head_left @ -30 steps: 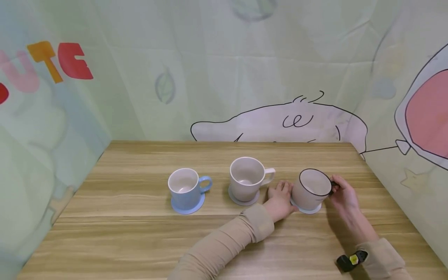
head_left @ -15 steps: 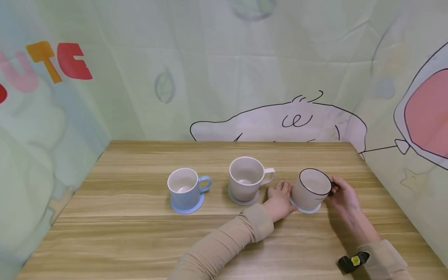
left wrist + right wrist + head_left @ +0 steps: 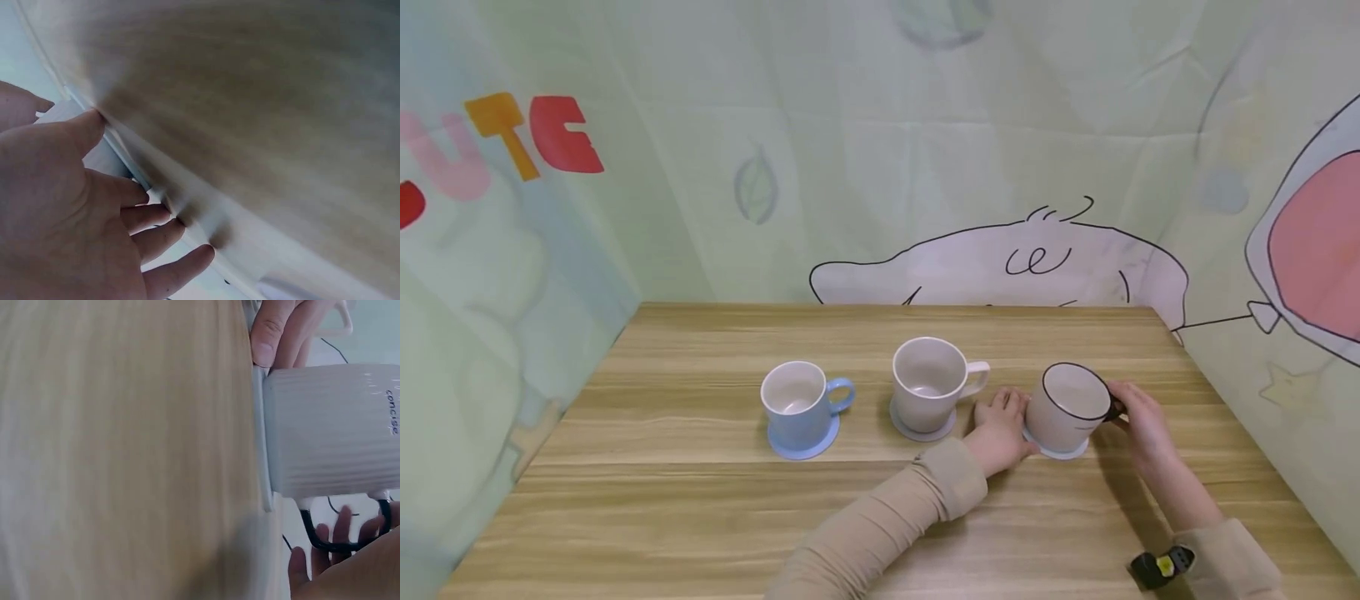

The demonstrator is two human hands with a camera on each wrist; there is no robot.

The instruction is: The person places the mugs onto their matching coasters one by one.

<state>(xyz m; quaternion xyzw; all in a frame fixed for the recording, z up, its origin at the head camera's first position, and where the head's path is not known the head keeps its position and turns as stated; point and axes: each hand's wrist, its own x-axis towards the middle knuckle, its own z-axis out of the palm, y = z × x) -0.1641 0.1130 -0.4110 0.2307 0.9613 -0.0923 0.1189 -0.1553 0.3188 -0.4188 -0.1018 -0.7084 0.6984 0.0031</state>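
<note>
A whitish mug [image 3: 1060, 417] with a dark rim and black handle [image 3: 1116, 408] stands upright on a pale round coaster [image 3: 1062, 454] at the right. Fine ribs and the word "concise" show on the mug in the right wrist view. My left hand [image 3: 1002, 433] lies flat beside it, its thumb at the coaster's edge. In the left wrist view the left hand's fingers [image 3: 165, 240] are spread and nearly straight. Around the handle, my right hand [image 3: 1146, 425] has loosely spread fingers [image 3: 320, 540], partly seen through the handle's loop.
A cream mug [image 3: 925, 408] on a grey-lilac coaster [image 3: 901, 423] stands left of my left hand. Farther left, a blue mug [image 3: 797, 417] sits on a blue coaster [image 3: 805, 452]. Printed cloth [image 3: 865, 150] rises behind the wooden table [image 3: 662, 517].
My right hand has shifted slightly at the handle, its fingers now farther over it and looser. The left hand and the mugs keep their places.
</note>
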